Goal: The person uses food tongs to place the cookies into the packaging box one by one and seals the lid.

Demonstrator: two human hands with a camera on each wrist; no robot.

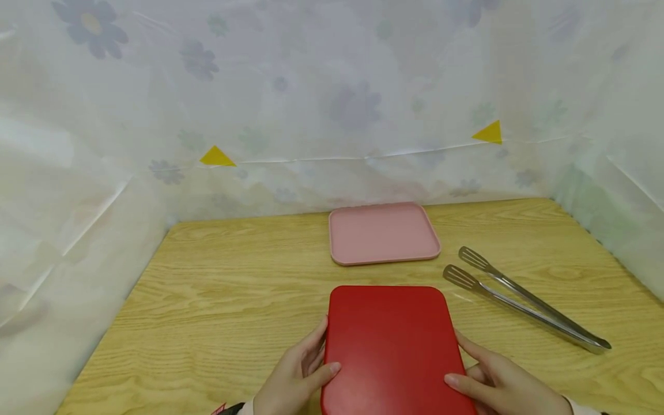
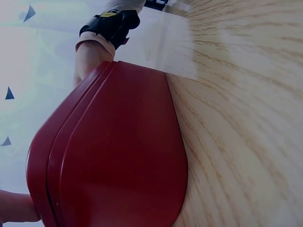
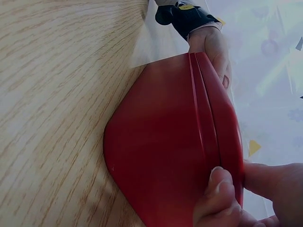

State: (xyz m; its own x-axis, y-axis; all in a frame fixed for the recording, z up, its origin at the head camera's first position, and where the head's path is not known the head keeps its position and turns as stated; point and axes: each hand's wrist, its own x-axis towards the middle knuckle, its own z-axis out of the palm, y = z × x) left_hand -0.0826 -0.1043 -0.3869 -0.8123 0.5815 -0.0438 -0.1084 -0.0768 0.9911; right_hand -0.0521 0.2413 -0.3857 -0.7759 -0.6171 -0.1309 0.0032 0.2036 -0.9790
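A red lidded box (image 1: 391, 346) with rounded corners stands on the table in front of me, its lower part cut off by the head view's edge. My left hand (image 1: 293, 374) grips the lid's left side, thumb on top and fingers along the edge. On the opposite side, my right hand (image 1: 505, 383) holds it the same way. In the right wrist view, fingertips (image 3: 220, 189) press near the seam beneath the lid, with the thumb over the top. The lid sits on the box, and the contents are hidden.
A pink tray (image 1: 384, 233) lies behind the box, near the table's back edge. Metal tongs (image 1: 529, 302) with slotted ends lie spread to the right. Flower-patterned sheeting (image 1: 332, 104) with yellow triangles surrounds the wooden table (image 1: 218, 305).
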